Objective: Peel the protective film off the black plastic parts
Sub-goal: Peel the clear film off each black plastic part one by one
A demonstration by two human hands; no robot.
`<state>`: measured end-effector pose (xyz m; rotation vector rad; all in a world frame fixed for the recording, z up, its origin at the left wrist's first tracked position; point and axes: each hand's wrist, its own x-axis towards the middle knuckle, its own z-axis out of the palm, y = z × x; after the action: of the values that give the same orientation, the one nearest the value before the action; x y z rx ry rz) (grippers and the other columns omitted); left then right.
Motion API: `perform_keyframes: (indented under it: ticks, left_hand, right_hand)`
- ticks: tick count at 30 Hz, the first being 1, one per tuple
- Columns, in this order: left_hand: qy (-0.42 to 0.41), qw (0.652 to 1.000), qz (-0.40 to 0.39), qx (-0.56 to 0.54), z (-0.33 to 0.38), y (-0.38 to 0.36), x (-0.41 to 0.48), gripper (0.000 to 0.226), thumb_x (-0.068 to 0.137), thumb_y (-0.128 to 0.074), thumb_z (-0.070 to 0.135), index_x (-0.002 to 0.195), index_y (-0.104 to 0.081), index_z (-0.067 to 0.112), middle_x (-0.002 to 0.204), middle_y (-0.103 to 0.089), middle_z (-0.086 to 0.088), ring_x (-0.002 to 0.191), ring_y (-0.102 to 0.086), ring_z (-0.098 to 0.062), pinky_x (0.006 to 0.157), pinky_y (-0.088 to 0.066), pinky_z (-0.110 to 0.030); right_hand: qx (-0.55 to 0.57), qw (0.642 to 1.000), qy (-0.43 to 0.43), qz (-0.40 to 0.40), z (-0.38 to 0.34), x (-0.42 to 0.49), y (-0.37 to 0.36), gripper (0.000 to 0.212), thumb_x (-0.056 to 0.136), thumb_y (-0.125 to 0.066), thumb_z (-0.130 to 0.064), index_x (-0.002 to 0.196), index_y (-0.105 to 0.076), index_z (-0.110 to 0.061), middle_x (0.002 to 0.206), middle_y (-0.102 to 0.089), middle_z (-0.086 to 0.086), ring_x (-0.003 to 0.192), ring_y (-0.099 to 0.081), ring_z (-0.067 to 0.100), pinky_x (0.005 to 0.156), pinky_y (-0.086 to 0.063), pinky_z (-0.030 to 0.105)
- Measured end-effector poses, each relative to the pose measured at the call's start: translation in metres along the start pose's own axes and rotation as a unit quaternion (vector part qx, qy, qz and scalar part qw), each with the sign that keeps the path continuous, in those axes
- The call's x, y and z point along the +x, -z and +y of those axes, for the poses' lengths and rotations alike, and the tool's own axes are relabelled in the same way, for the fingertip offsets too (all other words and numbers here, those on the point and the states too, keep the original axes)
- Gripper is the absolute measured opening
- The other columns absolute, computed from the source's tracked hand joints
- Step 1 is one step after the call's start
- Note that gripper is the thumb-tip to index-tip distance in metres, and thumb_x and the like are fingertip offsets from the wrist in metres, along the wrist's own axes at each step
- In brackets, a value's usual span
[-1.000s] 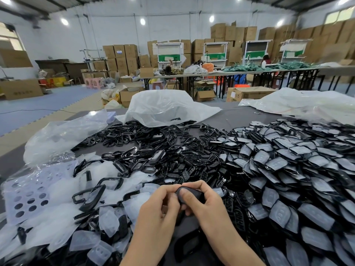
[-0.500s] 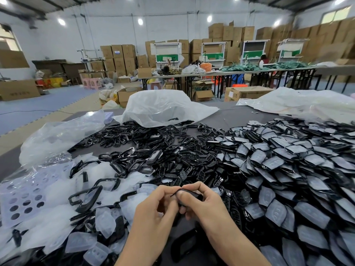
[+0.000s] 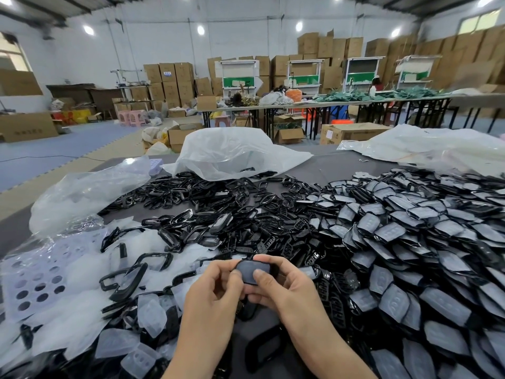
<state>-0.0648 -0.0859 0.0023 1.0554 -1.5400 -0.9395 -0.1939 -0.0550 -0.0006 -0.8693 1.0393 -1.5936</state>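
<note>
Both hands meet at the near centre of the grey table [image 3: 341, 165], holding one black plastic part [image 3: 252, 270] between them. The left hand [image 3: 216, 288] pinches its left edge with thumb and curled fingers. The right hand [image 3: 284, 288] grips it from the right, fingers curled behind it and the thumb pressed flat on its dull, filmed face (whether a corner of film has lifted cannot be told). The part is held just above the table, clear of the heaps.

To the right, a broad heap of film-covered parts [image 3: 410, 242] spreads from the near edge to the far side, each with a greyish skin on top. In the middle, running far and left, lies a heap of glossy black frames [image 3: 213, 214].

At the near left, loose pieces of cloudy film [image 3: 82, 324] are scattered, with a few black frames lying on them. Beside these is a clear sheet with round holes [image 3: 35, 283]. A crumpled clear bag [image 3: 82, 192] sits far left on the table. A larger white plastic bag [image 3: 232, 151] lies at the far centre, its mouth touching the frames.

Beyond the table stand stacked cardboard boxes [image 3: 169, 77] and long work tables [image 3: 355, 101].
</note>
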Motion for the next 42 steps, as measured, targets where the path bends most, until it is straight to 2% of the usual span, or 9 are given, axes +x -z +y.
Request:
perform_keyframes:
  ticks: [8, 13, 18, 21, 24, 28, 32, 36, 42]
  left_hand:
    - [-0.117, 0.986, -0.014, 0.117, -0.001, 0.003, -0.007, 0.022, 0.095, -0.048, 0.036, 0.11, -0.059, 0.046, 0.087, -0.067, 0.023, 0.073, -0.064, 0.002, 0.062, -0.047, -0.01]
    - [-0.275, 0.911, -0.043, 0.305, -0.003, 0.007, -0.007, 0.026, 0.096, -0.043, 0.031, 0.116, -0.058, 0.036, 0.094, -0.063, 0.017, 0.071, -0.061, -0.005, 0.06, -0.05, -0.024]
    - [-0.329, 0.885, -0.126, 0.303, 0.001, 0.0, -0.013, 0.029, 0.086, -0.048, 0.024, 0.107, -0.06, 0.04, 0.089, -0.067, 0.018, 0.063, -0.058, -0.005, 0.049, -0.044, -0.017]
    - [-0.317, 0.893, -0.127, 0.293, 0.001, -0.006, -0.017, 0.029, 0.085, -0.049, 0.023, 0.104, -0.062, 0.041, 0.088, -0.068, 0.022, 0.059, -0.054, 0.001, 0.049, -0.037, -0.01]
    - [-0.237, 0.947, -0.058, 0.21, -0.002, -0.004, -0.016, 0.023, 0.092, -0.049, 0.029, 0.103, -0.061, 0.045, 0.077, -0.064, 0.025, 0.054, -0.049, 0.007, 0.053, -0.038, -0.006]
    - [-0.103, 0.993, -0.003, 0.063, -0.002, 0.0, -0.007, 0.015, 0.089, -0.052, 0.048, 0.103, -0.056, 0.047, 0.067, -0.059, 0.003, 0.054, -0.054, -0.013, 0.059, -0.049, -0.028]
    - [-0.032, 0.999, -0.021, 0.009, -0.002, 0.002, 0.001, 0.026, 0.096, -0.059, 0.018, 0.087, -0.064, 0.041, 0.061, -0.062, 0.001, 0.053, -0.054, -0.011, 0.052, -0.046, -0.028]
    - [-0.012, 0.999, -0.021, -0.035, -0.002, 0.007, 0.003, 0.029, 0.098, -0.056, 0.013, 0.081, -0.064, 0.035, 0.055, -0.057, -0.001, 0.049, -0.049, -0.011, 0.048, -0.043, -0.026]
    - [-0.058, 0.997, -0.042, -0.023, 0.002, -0.006, -0.009, 0.015, 0.099, -0.049, 0.024, 0.111, -0.056, 0.029, 0.067, -0.064, -0.001, 0.051, -0.052, -0.008, 0.054, -0.044, -0.017]
  right_hand:
    - [0.003, 1.0, -0.015, 0.026, -0.006, 0.0, 0.003, 0.009, 0.096, -0.063, -0.006, 0.104, -0.062, -0.003, 0.088, -0.078, 0.013, 0.08, -0.077, 0.029, 0.061, -0.058, 0.023]
    - [0.052, 0.997, -0.017, 0.05, -0.009, 0.001, 0.005, 0.011, 0.094, -0.063, -0.001, 0.1, -0.055, 0.005, 0.081, -0.075, 0.018, 0.076, -0.076, 0.026, 0.06, -0.059, 0.023]
    - [0.059, 0.996, -0.026, 0.054, -0.008, 0.002, 0.009, 0.012, 0.096, -0.062, -0.002, 0.103, -0.054, 0.003, 0.079, -0.076, 0.015, 0.077, -0.077, 0.025, 0.058, -0.058, 0.024]
    - [0.052, 0.997, -0.024, 0.057, -0.008, 0.002, 0.01, 0.012, 0.096, -0.062, -0.004, 0.104, -0.055, 0.002, 0.081, -0.076, 0.016, 0.081, -0.077, 0.028, 0.06, -0.058, 0.026]
    - [0.045, 0.997, -0.014, 0.06, -0.008, 0.003, 0.01, 0.011, 0.094, -0.064, -0.003, 0.1, -0.058, 0.004, 0.08, -0.075, 0.016, 0.068, -0.074, 0.018, 0.056, -0.056, 0.021]
    - [0.048, 0.998, -0.01, 0.044, -0.007, 0.001, 0.008, 0.01, 0.094, -0.064, -0.003, 0.099, -0.059, 0.004, 0.096, -0.074, 0.023, 0.083, -0.076, 0.03, 0.065, -0.06, 0.025]
    - [-0.043, 0.999, 0.011, -0.019, -0.002, -0.004, 0.003, 0.007, 0.095, -0.064, -0.003, 0.097, -0.058, 0.0, 0.078, -0.075, 0.005, 0.07, -0.074, 0.023, 0.063, -0.059, 0.026]
    - [-0.106, 0.992, 0.026, -0.067, -0.006, -0.01, 0.003, 0.012, 0.098, -0.062, -0.011, 0.106, -0.055, -0.008, 0.074, -0.073, 0.009, 0.054, -0.065, 0.018, 0.052, -0.052, 0.025]
    - [-0.225, 0.973, 0.033, -0.032, -0.027, -0.019, 0.029, 0.006, 0.101, -0.058, -0.029, 0.102, -0.057, -0.034, 0.067, -0.073, 0.009, 0.046, -0.061, 0.018, 0.043, -0.044, 0.025]
